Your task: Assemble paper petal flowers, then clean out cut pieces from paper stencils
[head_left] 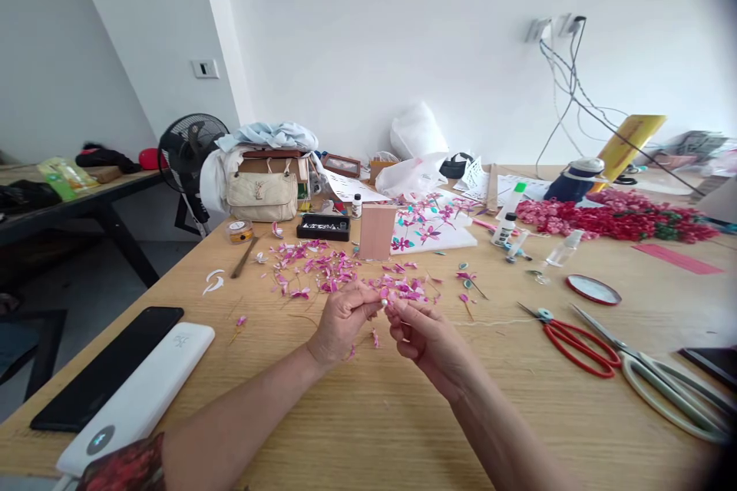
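My left hand [345, 322] and my right hand [423, 334] meet over the middle of the wooden table, fingertips pinched together. Between them is a small pink flower [387, 294] with a round white bead or ball at its lower edge. Both hands grip it; the fingers hide most of its shape. Just beyond lie many loose pink and purple petals [314, 265], some on thin wire stems. A thin pale thread [489, 321] runs along the table to the right of my right hand. One small pink piece [376, 337] lies under my hands.
Red-handled scissors [581, 349] and larger pale-handled scissors [662, 383] lie right. A pinkish block [377, 232] stands behind the petals, near a white foam board [449, 234] bearing flowers. A white power bank [138, 391] and black phone [109, 368] lie left; glue bottles [505, 230] stand right.
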### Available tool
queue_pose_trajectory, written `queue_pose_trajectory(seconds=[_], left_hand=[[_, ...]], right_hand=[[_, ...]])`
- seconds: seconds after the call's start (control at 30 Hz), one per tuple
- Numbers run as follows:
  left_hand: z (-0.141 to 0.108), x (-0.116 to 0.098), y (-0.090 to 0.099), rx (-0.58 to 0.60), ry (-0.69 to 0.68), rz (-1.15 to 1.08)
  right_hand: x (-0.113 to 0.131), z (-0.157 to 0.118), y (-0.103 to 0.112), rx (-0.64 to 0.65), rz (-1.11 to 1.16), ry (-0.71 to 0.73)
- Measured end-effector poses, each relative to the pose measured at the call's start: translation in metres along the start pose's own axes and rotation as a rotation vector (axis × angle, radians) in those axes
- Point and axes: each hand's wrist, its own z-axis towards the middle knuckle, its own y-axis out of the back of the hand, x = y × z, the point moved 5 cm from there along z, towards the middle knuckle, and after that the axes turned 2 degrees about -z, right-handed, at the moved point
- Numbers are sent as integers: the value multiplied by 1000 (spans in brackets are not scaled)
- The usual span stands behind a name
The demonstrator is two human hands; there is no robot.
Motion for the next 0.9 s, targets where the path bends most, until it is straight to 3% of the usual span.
queue_pose_trajectory(seconds=[0.17,0.43,0.9], left_hand=[[0,5,-4,7,149,-109],[-4,22,-16,5,423,-391],[-1,16,-10,-5,328,-171]], right_hand=[[-5,3,1,3,142,-32],[-4,2,6,-71,-39,80],[-3,1,7,-128,-210,103]])
